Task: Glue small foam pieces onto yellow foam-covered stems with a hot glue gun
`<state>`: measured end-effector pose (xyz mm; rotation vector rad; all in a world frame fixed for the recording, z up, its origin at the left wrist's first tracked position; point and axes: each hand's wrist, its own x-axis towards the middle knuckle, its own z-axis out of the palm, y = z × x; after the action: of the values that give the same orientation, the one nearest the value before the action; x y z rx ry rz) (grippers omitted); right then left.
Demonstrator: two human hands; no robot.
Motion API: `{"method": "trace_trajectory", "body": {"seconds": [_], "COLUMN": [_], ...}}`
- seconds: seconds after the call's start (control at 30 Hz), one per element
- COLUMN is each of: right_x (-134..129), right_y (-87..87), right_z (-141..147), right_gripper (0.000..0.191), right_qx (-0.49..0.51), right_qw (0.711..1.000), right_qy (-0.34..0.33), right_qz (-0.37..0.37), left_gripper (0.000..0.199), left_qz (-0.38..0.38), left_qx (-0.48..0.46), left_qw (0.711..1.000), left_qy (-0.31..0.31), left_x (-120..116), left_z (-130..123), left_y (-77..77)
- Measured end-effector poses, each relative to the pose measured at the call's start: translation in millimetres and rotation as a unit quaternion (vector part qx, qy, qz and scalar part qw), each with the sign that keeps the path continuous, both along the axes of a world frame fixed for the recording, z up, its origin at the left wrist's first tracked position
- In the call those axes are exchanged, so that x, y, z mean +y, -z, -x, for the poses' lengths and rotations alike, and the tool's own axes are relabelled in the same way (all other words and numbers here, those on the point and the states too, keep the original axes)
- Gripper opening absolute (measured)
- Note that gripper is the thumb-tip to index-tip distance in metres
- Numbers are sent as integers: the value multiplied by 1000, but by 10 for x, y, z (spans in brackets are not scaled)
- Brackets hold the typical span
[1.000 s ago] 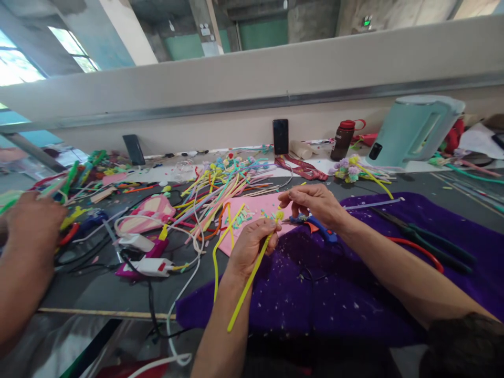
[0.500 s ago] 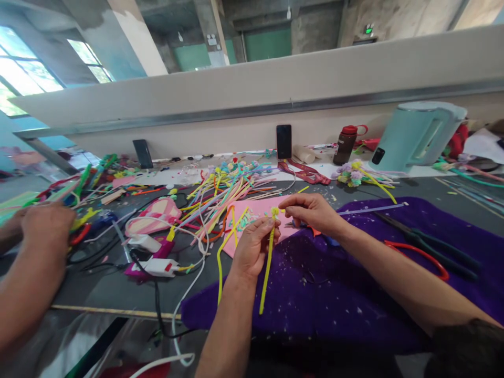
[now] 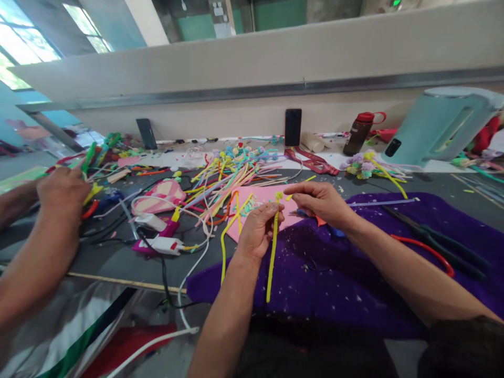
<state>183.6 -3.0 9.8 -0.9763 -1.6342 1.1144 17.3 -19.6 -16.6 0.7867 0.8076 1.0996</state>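
My left hand [image 3: 258, 228] is closed in a pinch on a yellow pipe cleaner [image 3: 272, 262], whose long end hangs down over the purple cloth. A small curled yellow flower head [image 3: 279, 196] tops it, just above the fingertips. My right hand [image 3: 321, 203] is to the right of the flower head, thumb and forefinger pinched at a small yellow pipe cleaner piece [image 3: 289, 198]. Whether that piece joins the flower head cannot be made out. Beneath both hands lie a pink sheet [image 3: 234, 231] bearing small cut bits and more yellow pipe cleaners [image 3: 223, 252].
Pliers [image 3: 437, 241] with a red and dark handle rest on the purple cloth [image 3: 315, 294]. Behind are a pipe cleaner heap [image 3: 232, 178], a phone [image 3: 293, 127], a bottle [image 3: 359, 134] and a kettle [image 3: 444, 126]. Cables cross the left side, near another person's hand [image 3: 63, 191].
My head view has tilted down, so the scene sits higher. My right fingertips have drawn slightly away from the flower head. The left hand keeps its pinch on the pipe cleaner.
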Motion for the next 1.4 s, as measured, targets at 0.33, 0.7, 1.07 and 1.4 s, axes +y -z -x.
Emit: {"method": "trace_trajectory", "body": {"seconds": [0.33,0.7,1.07,1.4], "right_x": [106,54,-90,-167], "right_y": [28,-80,-143,-72], "right_z": [-107,-146,-149,-68], "right_gripper": [21,21,22,29], "right_qx": [-70,-96,-155,-246], "right_qw": [995,984,969,955], "right_qy": [23,35,-60,-78], "right_qz": [-68,-148,-182,-146], "left_gripper": [17,13,12,12], "left_qz": [-23,-32,-26,-44], "left_qx": [-22,44,48,10], "left_qw": [996,991,990,993], "left_qy": [-83,-118,-131,-110], "left_x": [124,226,272,302], "left_z": [73,36,9,56], "left_y": [20,123,187,257]}}
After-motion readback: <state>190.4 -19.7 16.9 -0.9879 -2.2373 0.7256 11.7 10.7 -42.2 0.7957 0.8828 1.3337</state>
